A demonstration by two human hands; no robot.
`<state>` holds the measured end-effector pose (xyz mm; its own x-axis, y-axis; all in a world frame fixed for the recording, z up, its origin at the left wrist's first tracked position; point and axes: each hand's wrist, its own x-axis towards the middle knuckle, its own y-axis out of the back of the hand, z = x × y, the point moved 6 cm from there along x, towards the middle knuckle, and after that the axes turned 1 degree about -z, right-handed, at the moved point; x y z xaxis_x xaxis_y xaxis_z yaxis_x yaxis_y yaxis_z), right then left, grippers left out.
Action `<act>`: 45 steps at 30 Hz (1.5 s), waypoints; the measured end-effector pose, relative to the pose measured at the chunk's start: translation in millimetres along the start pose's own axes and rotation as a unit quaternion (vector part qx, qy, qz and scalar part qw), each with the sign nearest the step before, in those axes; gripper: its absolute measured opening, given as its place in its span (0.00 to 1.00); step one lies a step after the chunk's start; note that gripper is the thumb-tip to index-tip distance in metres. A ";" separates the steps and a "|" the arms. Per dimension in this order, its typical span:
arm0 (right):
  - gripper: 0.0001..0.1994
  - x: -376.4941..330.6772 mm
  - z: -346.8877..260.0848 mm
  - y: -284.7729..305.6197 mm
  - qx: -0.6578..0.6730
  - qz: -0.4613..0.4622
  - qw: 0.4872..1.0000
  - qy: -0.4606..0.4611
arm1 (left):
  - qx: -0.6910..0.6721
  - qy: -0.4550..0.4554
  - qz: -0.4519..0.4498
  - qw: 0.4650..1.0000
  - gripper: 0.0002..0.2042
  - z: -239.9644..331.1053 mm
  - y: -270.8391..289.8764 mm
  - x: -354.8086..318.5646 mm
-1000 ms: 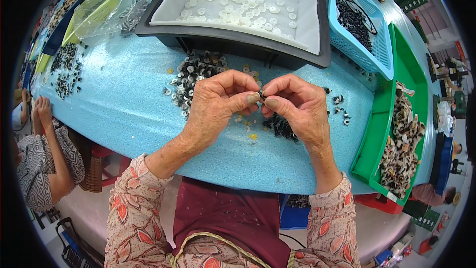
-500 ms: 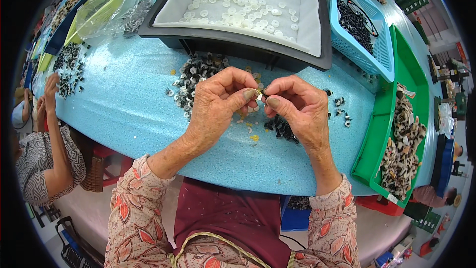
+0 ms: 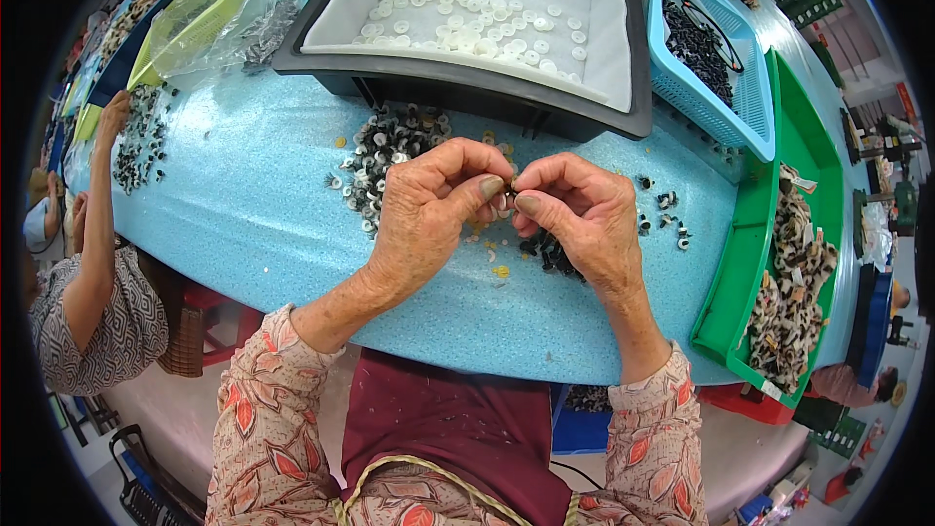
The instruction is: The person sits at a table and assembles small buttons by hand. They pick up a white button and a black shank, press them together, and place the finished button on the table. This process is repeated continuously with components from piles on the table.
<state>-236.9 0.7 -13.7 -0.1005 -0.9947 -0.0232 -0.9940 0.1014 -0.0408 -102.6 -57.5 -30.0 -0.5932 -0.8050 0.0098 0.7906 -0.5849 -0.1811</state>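
Observation:
Over the middle of the blue table, my left hand (image 3: 427,212) and my right hand (image 3: 586,220) meet fingertip to fingertip. Both pinch a small dark piece with a pale part (image 3: 508,197), mostly covered by the fingers, so its kind does not show. Behind my left hand lies a heap of small black-and-white round parts (image 3: 375,161). Beneath my right hand is a pile of small black parts (image 3: 555,255). Small yellow bits (image 3: 501,272) and pale rings are scattered between my wrists.
A black tray (image 3: 467,88) lined with white holds loose translucent discs (image 3: 487,31). On the right stand a light-blue basket (image 3: 755,122) of black parts and a green bin (image 3: 726,302) with spotted plush pieces (image 3: 794,282). At left, a co-worker's hand (image 3: 115,115) is beside another black heap (image 3: 141,151).
My fingertips have closed tighter together, and the small piece shows less. The co-worker's hand at the left has reached farther away along the table.

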 end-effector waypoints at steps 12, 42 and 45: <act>0.05 7.7 -3.0 18.7 -0.025 0.044 0.998 0.048 | 0.185 -0.115 0.009 0.976 0.06 27.2 9.1 3.3; 0.05 -2.0 -13.6 12.9 0.024 0.023 0.997 0.075 | -0.030 0.024 -0.066 0.997 0.07 10.1 4.2 -0.7; 0.05 -4.5 -13.5 4.0 0.044 -0.010 0.997 0.061 | -0.046 0.005 -0.028 0.999 0.08 9.0 10.8 0.7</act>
<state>-241.0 5.3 -0.2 -0.0909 -0.9909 0.0990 -0.9888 0.0779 -0.1272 -93.1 -65.3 -23.1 -0.6374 -0.7704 0.0129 0.7397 -0.6165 -0.2697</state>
